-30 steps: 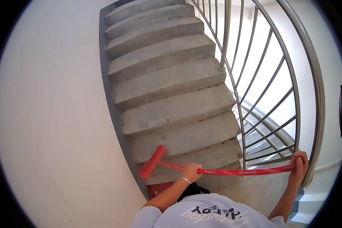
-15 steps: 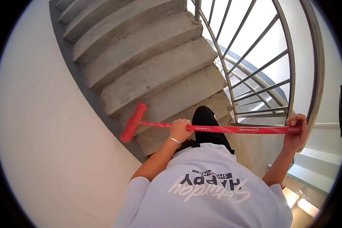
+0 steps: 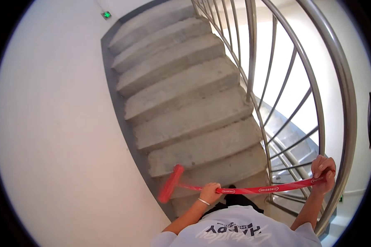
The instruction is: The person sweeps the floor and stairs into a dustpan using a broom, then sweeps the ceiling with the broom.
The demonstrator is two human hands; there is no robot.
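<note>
A red long-handled broom (image 3: pixel 251 190) lies across in front of my body, its handle printed with white-ringed labels. Its wide red head (image 3: pixel 171 184) is at the left, over the lower steps near the wall; whether it touches them I cannot tell. My left hand (image 3: pixel 210 193) is closed round the handle on the head's side, with a bracelet on the wrist. Close to the metal railing, my right hand (image 3: pixel 323 175) grips the far end of the handle, its fingers curled.
Grey concrete steps (image 3: pixel 185 101) curve upward ahead. A white wall (image 3: pixel 62 123) with a dark skirting band bounds them on the left. The metal handrail (image 3: pixel 348 99) and its bars curve along the right. A green sign (image 3: pixel 106 15) hangs high on the wall.
The view has tilted up, showing more upper steps and the green sign. Hands and broom now sit lower in view and farther right. Both hands keep their hold on the handle.
</note>
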